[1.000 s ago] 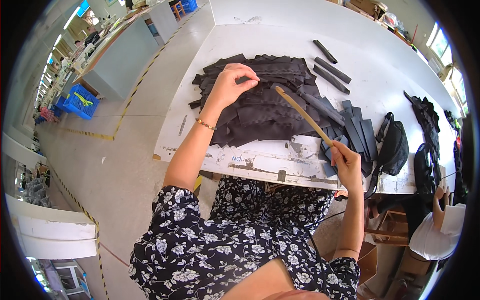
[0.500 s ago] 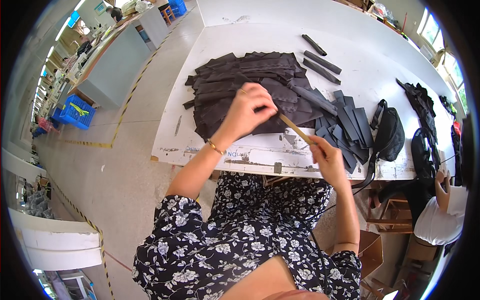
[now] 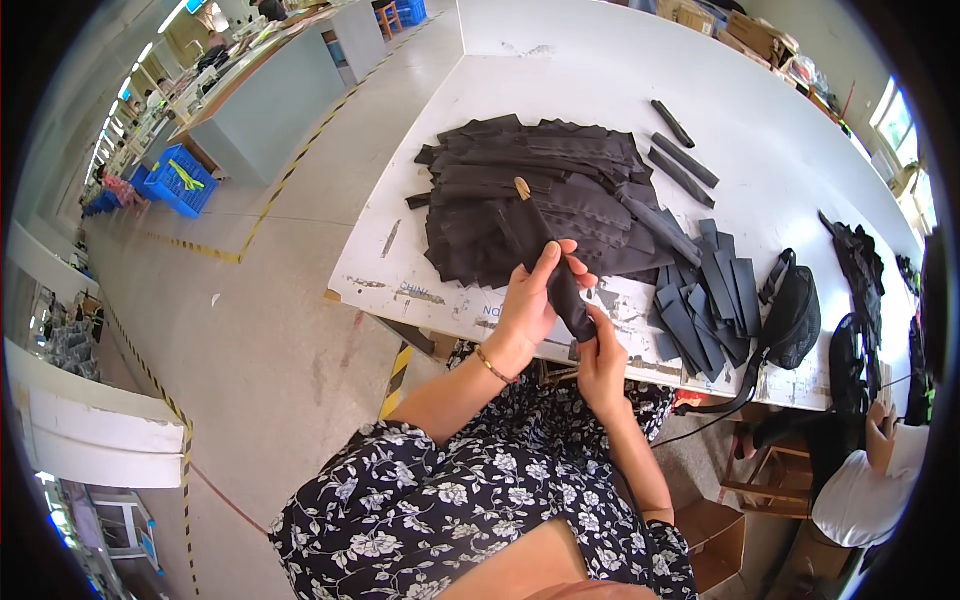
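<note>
A black fabric sleeve runs slantwise between my hands, over the table's near edge. From its upper end pokes the light tip of a flat wooden stick; the sleeve hides the rest. My left hand is closed round the sleeve's middle, thumb on top and fingertips showing beyond it. Lower down, my right hand pinches the sleeve's near end. Just past my hands lies a wide heap of black fabric pieces. Dark grey flat strips are piled to its right.
Three dark rolled pieces lie on the white table at the far right. A black mesh bag with a strap sits by the right edge. Another person sits at the right. A blue crate stands on the floor at left.
The stick, bare between my hands before, is now mostly inside the black sleeve with its tip out at the far end. Both hands have come closer together and nearer to me.
</note>
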Demonstrator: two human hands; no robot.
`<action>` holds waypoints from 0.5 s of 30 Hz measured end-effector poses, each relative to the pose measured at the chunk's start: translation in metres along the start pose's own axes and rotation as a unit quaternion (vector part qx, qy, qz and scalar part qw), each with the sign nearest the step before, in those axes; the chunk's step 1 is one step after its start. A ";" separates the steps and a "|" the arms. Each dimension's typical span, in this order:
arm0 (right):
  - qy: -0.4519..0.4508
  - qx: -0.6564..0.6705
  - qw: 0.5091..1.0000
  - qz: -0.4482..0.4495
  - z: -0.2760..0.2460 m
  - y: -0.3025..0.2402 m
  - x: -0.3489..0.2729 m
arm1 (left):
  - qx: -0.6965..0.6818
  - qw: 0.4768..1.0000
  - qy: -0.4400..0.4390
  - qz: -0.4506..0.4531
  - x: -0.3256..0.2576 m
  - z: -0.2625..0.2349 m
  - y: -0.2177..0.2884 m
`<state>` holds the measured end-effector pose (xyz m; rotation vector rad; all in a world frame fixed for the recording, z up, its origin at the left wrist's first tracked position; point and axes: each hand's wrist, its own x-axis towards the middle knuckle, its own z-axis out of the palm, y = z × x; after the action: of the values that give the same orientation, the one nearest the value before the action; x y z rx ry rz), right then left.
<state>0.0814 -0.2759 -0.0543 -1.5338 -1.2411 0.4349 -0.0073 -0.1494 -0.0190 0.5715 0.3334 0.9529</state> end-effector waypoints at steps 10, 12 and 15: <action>-0.056 -0.098 0.993 0.023 0.012 -0.003 -0.048 | 0.016 0.993 0.107 0.055 0.004 0.005 0.041; -0.091 -0.083 0.992 0.007 0.003 -0.016 -0.059 | 0.020 0.990 0.100 0.092 0.005 -0.004 0.061; -0.159 -0.008 0.981 0.110 -0.026 -0.015 -0.075 | 0.018 0.991 0.103 0.081 0.013 -0.004 0.064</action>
<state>0.0655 -0.3554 -0.0551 -1.6674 -1.3229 0.8430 -0.0447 -0.1082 0.0155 0.5393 0.4960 1.1682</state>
